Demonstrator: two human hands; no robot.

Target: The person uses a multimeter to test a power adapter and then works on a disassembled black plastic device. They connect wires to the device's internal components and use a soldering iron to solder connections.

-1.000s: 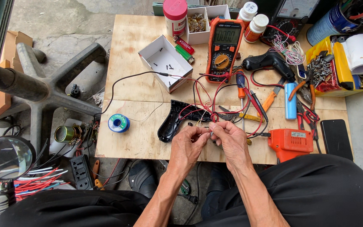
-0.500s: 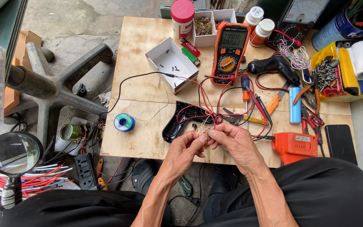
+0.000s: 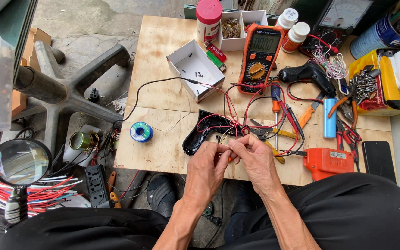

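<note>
A square pale plywood tabletop [image 3: 163, 97] stood over a cracked grey concrete floor [image 3: 84, 28], beside the black five-legged base of an office chair [image 3: 65, 92], as a person in black trousers worked seated at its near edge. One orange-cased digital multimeter [image 3: 261, 55] lay at the centre back, one black analogue meter [image 3: 343, 18] behind it, one orange power drill body [image 3: 327, 162] at the front right. One open white cardboard box [image 3: 193, 67] held a few small screws; one red-lidded plastic jar [image 3: 208, 19] and two white pill bottles with orange labels [image 3: 292, 30] stood along the rear. One blue spool of solder wire [image 3: 141, 132] sat to the left, one round magnifying glass [image 3: 20, 162] off the table below it. The left hand [image 3: 205, 169] and right hand [image 3: 255, 159] met just in front of a black curved plastic housing [image 3: 204, 132], fingertips pinched narrowly together on thin wire ends [image 3: 225, 139] trailing from a tangle of red and black leads [image 3: 237, 111].
</note>
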